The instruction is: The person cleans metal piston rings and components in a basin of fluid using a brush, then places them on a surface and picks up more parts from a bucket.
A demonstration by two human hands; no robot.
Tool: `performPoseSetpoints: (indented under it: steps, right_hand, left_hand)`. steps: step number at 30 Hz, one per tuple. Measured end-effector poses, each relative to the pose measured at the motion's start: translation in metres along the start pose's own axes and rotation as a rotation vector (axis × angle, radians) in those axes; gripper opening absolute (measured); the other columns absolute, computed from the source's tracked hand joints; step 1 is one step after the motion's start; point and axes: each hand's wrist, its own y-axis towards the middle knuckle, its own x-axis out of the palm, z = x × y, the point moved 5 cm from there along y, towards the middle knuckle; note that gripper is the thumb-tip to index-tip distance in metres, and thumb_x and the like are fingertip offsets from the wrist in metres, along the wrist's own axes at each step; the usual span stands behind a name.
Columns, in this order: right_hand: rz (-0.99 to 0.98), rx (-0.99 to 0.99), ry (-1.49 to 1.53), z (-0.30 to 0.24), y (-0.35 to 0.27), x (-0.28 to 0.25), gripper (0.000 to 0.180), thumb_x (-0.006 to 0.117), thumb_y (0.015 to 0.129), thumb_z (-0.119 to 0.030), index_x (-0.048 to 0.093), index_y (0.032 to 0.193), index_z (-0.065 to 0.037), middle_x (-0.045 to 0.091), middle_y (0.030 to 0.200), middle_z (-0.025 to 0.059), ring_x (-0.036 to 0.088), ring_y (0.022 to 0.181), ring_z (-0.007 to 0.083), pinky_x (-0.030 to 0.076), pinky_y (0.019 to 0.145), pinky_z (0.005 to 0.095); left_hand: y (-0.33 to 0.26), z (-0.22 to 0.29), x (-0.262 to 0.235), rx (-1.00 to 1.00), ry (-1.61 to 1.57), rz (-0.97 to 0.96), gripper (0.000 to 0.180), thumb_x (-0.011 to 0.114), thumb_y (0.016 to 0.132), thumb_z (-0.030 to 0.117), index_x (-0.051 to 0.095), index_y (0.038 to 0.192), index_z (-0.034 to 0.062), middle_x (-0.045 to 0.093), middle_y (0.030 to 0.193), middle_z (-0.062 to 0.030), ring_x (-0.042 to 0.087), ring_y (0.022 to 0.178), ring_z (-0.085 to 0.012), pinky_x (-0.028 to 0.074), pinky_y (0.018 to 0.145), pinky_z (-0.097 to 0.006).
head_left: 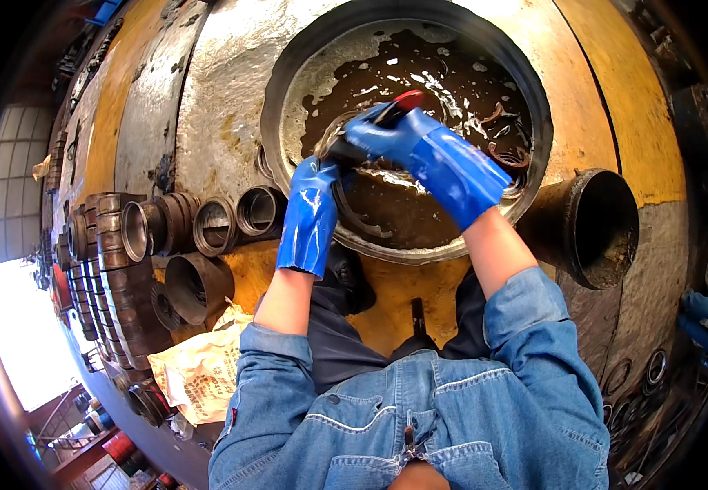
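Both of my hands wear long wet blue rubber gloves over a wide round tub point(276, 90) of dark, foamy liquid. My left hand point(315, 175) is closed on the near left side of a dark metal ring point(344, 153), which is partly hidden by the gloves. Closed around a dark tool with a red end point(409, 100), my right hand point(391, 135) is against the ring's upper side. Motion blurs this hand, and the tool's kind cannot be made out. Brownish curved pieces point(511, 155) stick out of the liquid at the tub's right.
A large open metal cylinder point(607, 229) lies right of the tub. Several metal rings point(215, 226) stand in a row at the left, near a short wide cylinder point(197, 287). A crumpled paper sack point(199, 371) lies by my left arm. Smaller rings point(654, 369) are at the far right.
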Motion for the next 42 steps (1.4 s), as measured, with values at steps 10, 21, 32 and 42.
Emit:
performPoseSetpoints:
  steps: [10, 21, 32, 42]
  right_hand:
    - [0.029, 0.026, 0.108, 0.002, 0.006, -0.021, 0.026, 0.06, 0.094, -0.022, 0.068, 0.08, -0.001, 0.065, 0.073, 0.0002, 0.055, 0.061, 0.01, 0.045, 0.057, 0.0247]
    - [0.352, 0.075, -0.065, 0.03, 0.017, -0.034, 0.023, 0.066, 0.09, -0.026, 0.071, 0.084, -0.006, 0.071, 0.074, 0.0053, 0.065, 0.067, 0.0132, 0.053, 0.067, 0.0326]
    - [0.165, 0.02, -0.129, -0.005, 0.01, -0.025, 0.032, 0.068, 0.088, -0.037, 0.074, 0.083, -0.006, 0.071, 0.074, 0.0053, 0.065, 0.068, 0.0148, 0.052, 0.066, 0.0328]
    - [0.531, 0.337, 0.144, 0.065, -0.024, -0.05, 0.035, 0.065, 0.09, -0.033, 0.074, 0.096, 0.0, 0.074, 0.084, 0.0159, 0.073, 0.081, 0.0283, 0.055, 0.078, 0.0399]
  left_hand:
    - [-0.008, 0.001, -0.002, -0.062, -0.075, 0.184, 0.029, 0.065, 0.102, 0.016, 0.068, 0.122, -0.0049, 0.075, 0.105, -0.0121, 0.071, 0.09, -0.0201, 0.056, 0.085, -0.032]
    - [0.002, -0.002, 0.002, 0.023, -0.182, 0.125, 0.021, 0.064, 0.098, 0.007, 0.07, 0.113, -0.007, 0.076, 0.101, -0.012, 0.071, 0.091, -0.017, 0.055, 0.086, -0.028]
    - [0.007, -0.007, -0.001, -0.031, -0.063, 0.078, 0.022, 0.067, 0.095, 0.004, 0.072, 0.114, -0.0047, 0.075, 0.096, -0.0084, 0.068, 0.083, -0.0154, 0.053, 0.078, -0.026]
    - [0.002, 0.002, 0.01, -0.087, -0.196, 0.059, 0.033, 0.068, 0.096, 0.009, 0.064, 0.124, -0.0087, 0.073, 0.119, -0.0186, 0.073, 0.098, -0.0244, 0.058, 0.088, -0.034]
